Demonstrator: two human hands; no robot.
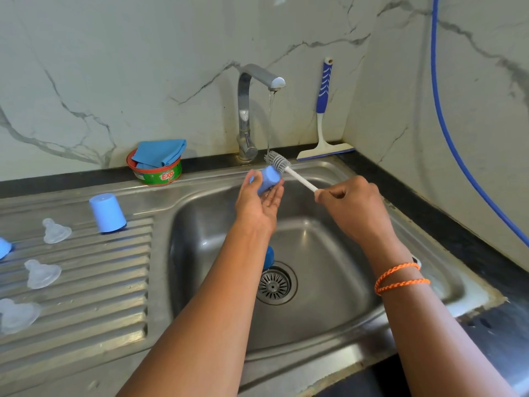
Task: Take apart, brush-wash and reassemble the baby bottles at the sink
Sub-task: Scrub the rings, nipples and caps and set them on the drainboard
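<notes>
Over the stainless steel sink basin (329, 253), the left hand (259, 202) cradles a small light-blue plastic bottle cap (267, 177), thumb curled round its left side and the palm and fingers loosely cupped beneath it; the cap is smooth, opaque and tapering, tilted with one end toward the tap. The right hand (350, 203) pinches the white stick handle of a grey silicone bottle brush (277, 161), fingers curled tightly round its lower end; the bristled head touches the upper end of the cap, and a thin stream from the chrome tap (249, 110) falls just beside it. A second light-blue cap (107, 212) stands upside-down on the ribbed steel draining surface (100, 282); three clear silicone teats (55, 232) lie apart from one another to its left, and another blue piece (4, 247) shows at the frame's edge, cut off. A darker blue part (269, 257) lies in the basin near the drain, mostly hidden by the left forearm.
</notes>
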